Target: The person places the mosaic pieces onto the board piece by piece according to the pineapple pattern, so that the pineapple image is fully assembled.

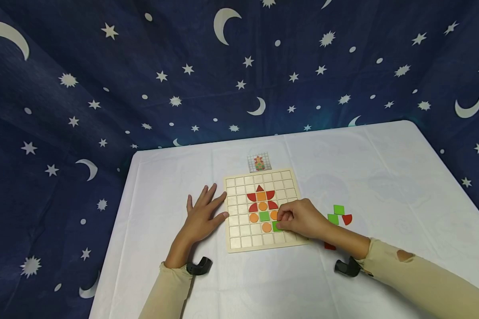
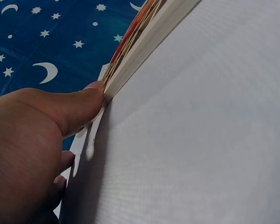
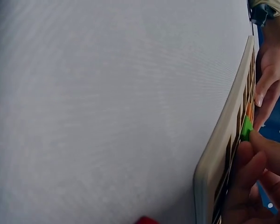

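Observation:
A wooden grid board lies on the table with flat red, orange and green tiles set in its squares. My right hand is over the board's lower right part, pinching a green square tile between thumb and fingertips. That tile tilts at the grid, beside an orange round tile. Another green square tile sits in the middle column, below red quarter-round tiles and an orange square. My left hand has its fingers spread, thumb and index fingertips at the board's left edge.
Behind the board lies a small pattern card showing a similar figure. Loose green tiles and a red tile lie right of the board, with another red tile partly under my right forearm. A star-patterned cloth hangs behind the white-covered table.

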The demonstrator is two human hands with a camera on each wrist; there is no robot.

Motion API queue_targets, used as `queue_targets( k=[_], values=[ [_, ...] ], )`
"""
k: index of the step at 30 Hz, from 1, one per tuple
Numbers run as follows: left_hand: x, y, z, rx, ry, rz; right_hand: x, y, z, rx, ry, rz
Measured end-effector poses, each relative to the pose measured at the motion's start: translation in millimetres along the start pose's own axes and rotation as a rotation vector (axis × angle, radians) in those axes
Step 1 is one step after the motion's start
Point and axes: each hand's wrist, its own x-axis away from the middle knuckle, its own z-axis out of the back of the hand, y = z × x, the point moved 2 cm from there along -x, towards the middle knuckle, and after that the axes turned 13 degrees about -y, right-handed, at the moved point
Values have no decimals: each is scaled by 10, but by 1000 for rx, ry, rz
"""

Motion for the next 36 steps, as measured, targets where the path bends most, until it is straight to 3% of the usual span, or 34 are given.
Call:
queue_targets(
  k=[13, 31, 36],
  values=[
    [-5, -3, 4, -3, 8, -9, -31, -48, -26, 113, 26, 17],
    [6, 13, 14, 9, 11, -12, 7, -1, 41, 95, -45, 29],
    [5, 11, -1, 11, 16, -13, 80, 41, 199, 82, -45, 55]
  ],
)
